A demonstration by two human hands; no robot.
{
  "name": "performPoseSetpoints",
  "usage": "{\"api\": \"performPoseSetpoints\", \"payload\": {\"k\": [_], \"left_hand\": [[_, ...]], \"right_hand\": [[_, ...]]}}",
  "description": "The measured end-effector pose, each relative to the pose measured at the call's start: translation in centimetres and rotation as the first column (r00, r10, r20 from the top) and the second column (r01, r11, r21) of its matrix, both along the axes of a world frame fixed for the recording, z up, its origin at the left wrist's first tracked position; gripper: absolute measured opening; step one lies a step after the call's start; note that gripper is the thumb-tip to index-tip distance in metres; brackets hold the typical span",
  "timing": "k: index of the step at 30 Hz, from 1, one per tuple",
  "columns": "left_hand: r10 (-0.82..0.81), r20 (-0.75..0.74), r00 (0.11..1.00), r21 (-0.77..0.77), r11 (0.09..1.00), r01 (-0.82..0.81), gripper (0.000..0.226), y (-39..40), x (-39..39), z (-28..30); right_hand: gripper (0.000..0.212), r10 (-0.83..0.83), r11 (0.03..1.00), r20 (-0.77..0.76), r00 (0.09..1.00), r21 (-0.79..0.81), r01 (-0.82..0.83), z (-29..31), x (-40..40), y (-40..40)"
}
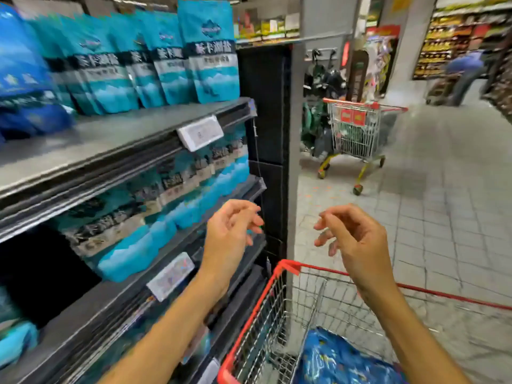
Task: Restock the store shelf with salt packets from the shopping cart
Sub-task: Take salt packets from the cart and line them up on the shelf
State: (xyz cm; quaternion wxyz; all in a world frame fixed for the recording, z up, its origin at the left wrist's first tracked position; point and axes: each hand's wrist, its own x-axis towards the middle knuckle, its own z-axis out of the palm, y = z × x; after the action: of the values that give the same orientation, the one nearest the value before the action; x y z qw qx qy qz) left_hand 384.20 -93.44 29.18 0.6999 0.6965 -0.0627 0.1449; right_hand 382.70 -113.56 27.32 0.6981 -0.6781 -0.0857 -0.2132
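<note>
Salt packets (340, 358) in the cart (279, 275) look soft, heavy; take by the sides; left hand (230, 234) and right hand (357, 242) loosely curled, empty

Glossy plastic salt packets (210, 51); matt metal shelf (116, 134); wire-metal shopping cart (279, 314), red plastic trim.

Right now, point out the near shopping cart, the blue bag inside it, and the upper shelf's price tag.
near shopping cart (288, 265): head view, red corner of its rim.
blue bag (340, 358): head view, middle of its visible plastic.
price tag (200, 132): head view, centre of the white label.
</note>
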Motion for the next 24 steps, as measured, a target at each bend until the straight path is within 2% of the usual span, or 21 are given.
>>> {"api": "performPoseSetpoints", "payload": {"k": [3, 7, 10, 13, 16, 18, 20, 22, 24], "left_hand": [[-0.126, -0.142, 0.982, 0.004, 0.992, 0.128, 0.014, -4.7, 1.4, -6.6], [-0.214, -0.373, 0.903, 0.028, 0.970, 0.241, 0.013, -10.8, 2.6, -16.0], [-0.249, -0.549, 0.798, 0.080, 0.934, 0.347, 0.012, -14.7, 2.5, -23.9], [-0.229, -0.722, 0.653, 0.100, 0.899, 0.426, 0.012, -17.9, 2.4, -32.1], [-0.121, -0.836, 0.535, 0.176, 0.865, 0.470, 0.030, -20.3, 1.8, -40.9], [-0.043, -0.862, 0.505, 0.272, 0.802, 0.532, 0.034, -20.9, 0.9, -46.6], [-0.019, -0.881, 0.472, 0.312, 0.727, 0.611, 0.043, -20.8, -0.1, -51.8], [0.072, -0.893, 0.444, 0.379, 0.652, 0.656, 0.047, -20.0, -1.0, -56.4], [0.163, -0.881, 0.445, 0.446, 0.604, 0.660, 0.034, -19.2, -2.1, -60.2]], "right_hand": [[0.012, -0.151, 0.988, -0.130, 0.980, 0.010, 0.153, -5.5, -1.1, -5.0], [0.015, -0.323, 0.938, -0.293, 0.900, 0.027, 0.345, -13.8, -2.7, -10.8], [0.018, -0.438, 0.879, -0.416, 0.797, -0.013, 0.476, -21.3, -3.7, -14.2], [0.020, -0.526, 0.823, -0.553, 0.646, -0.138, 0.551, -29.5, -5.1, -16.8], [0.028, -0.485, 0.845, -0.752, 0.446, -0.270, 0.462, -39.1, -7.4, -18.0], [0.024, -0.415, 0.892, -0.867, 0.278, -0.328, 0.310, -45.7, -9.4, -18.1], [0.026, -0.379, 0.922, -0.915, 0.137, -0.361, 0.139, -51.5, -11.4, -17.8], [0.033, -0.335, 0.941, -0.941, 0.041, -0.332, 0.059, -55.9, -13.4, -17.5], [0.039, -0.293, 0.956, -0.956, -0.025, -0.293, -0.013, -59.5, -15.1, -17.2]]}}
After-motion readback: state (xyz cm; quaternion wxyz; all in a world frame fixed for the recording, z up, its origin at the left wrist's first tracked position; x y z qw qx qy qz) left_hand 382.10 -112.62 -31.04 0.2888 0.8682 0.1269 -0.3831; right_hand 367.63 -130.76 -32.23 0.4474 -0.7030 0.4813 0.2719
